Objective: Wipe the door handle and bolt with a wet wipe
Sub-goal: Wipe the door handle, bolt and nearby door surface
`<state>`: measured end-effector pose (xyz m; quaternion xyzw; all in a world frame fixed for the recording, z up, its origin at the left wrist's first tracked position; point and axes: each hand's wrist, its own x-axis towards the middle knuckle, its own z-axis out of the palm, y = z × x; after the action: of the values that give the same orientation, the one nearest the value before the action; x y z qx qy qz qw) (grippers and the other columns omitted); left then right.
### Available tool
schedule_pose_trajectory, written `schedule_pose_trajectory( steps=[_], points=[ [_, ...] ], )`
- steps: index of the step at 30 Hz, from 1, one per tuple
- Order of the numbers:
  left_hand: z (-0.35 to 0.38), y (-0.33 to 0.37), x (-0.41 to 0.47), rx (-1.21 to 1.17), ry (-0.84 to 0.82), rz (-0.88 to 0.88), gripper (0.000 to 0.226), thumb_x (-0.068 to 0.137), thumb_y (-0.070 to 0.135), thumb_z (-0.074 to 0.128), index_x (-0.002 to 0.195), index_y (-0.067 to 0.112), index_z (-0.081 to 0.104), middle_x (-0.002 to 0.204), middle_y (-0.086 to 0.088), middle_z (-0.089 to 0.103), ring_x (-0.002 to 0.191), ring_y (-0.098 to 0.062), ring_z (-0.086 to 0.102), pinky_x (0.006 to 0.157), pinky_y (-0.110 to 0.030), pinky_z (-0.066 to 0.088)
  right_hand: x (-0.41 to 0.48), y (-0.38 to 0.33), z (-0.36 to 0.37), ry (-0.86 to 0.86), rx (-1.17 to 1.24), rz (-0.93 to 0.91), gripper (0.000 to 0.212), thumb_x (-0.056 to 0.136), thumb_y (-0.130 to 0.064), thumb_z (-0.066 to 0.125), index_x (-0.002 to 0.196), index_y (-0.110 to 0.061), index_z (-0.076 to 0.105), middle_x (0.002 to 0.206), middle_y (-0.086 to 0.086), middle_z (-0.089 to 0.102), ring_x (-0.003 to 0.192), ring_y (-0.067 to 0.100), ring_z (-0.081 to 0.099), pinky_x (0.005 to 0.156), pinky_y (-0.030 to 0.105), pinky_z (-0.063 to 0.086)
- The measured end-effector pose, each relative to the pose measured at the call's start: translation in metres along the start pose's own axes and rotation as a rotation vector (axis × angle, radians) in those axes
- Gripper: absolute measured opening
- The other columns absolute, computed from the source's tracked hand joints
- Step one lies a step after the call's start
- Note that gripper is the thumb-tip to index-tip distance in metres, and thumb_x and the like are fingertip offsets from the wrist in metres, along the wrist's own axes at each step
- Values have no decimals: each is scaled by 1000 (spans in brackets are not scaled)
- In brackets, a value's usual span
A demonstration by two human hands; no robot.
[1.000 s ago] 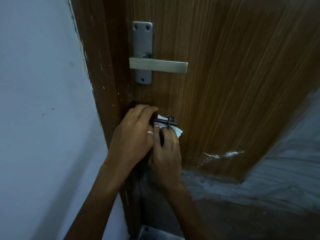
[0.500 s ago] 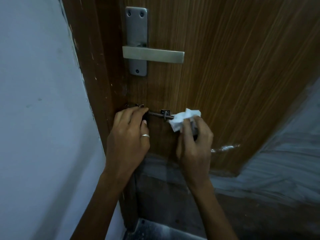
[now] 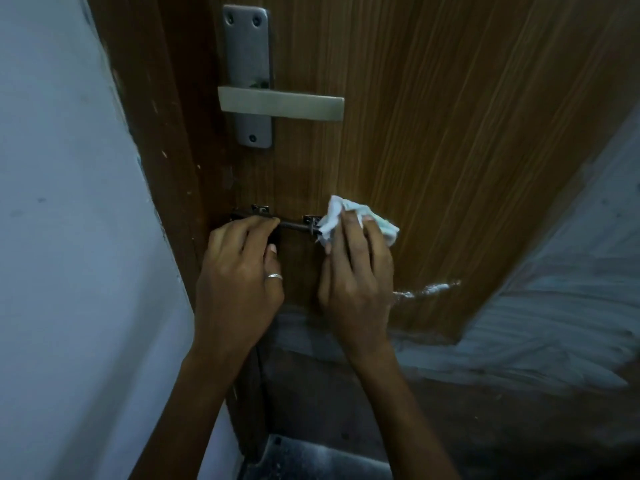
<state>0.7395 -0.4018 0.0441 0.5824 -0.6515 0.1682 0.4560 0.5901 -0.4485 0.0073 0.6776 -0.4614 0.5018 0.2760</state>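
A silver lever door handle (image 3: 282,105) on its plate sits high on the brown wooden door (image 3: 450,116). Below it runs a dark metal slide bolt (image 3: 294,225). My left hand (image 3: 239,271), with a ring on one finger, grips the bolt's left end by the door frame. My right hand (image 3: 356,271) holds a crumpled white wet wipe (image 3: 346,220) pressed against the bolt's right end and the door. The bolt's middle rod shows between my hands; its two ends are hidden under my fingers and the wipe.
A pale painted wall (image 3: 69,237) fills the left side, meeting the dark door frame (image 3: 166,133). The door's lower edge carries a shiny torn plastic film (image 3: 426,289). A grey floor (image 3: 519,341) lies below and to the right.
My right hand slid the wipe rightward along the bolt, from beside my left hand to the bolt's right end. My left hand stayed on the bolt's left end.
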Motion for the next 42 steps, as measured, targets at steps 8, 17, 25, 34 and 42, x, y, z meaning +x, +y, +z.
schedule_pose_trajectory(
  steps=[8,17,25,34,42],
  points=[
    [11,11,-29,-9,71,11,30,94,11,58,122,2,65,118,-17,62,112,-32,51,89,-42,46,-66,8,12,-130,132,-60,21,92,-9,73,110,0,73,118,13,72,115,28,64,98,39,53],
    [36,26,-43,-107,-43,59,30,95,11,60,124,6,64,119,-13,62,109,-24,55,86,-38,50,-23,51,-36,91,104,171,18,96,0,61,109,2,74,114,13,72,106,26,58,98,26,45],
    [51,33,-44,-98,-59,77,30,96,16,56,122,5,65,120,-14,63,111,-25,55,89,-41,50,-78,44,-16,-304,164,-19,29,97,-14,65,123,-3,69,126,13,65,109,27,56,87,38,52],
    [56,36,-49,-111,-71,68,29,95,12,58,123,6,64,119,-13,63,108,-27,56,86,-41,50,-31,52,-27,-23,128,101,24,93,3,63,115,1,73,117,17,69,104,35,61,92,36,48],
    [65,43,-53,-92,-59,96,27,95,12,59,121,6,67,117,-13,64,107,-27,58,85,-43,49,-91,94,-51,-219,48,47,26,98,-6,56,117,0,72,123,14,69,109,30,55,93,32,47]
  ],
)
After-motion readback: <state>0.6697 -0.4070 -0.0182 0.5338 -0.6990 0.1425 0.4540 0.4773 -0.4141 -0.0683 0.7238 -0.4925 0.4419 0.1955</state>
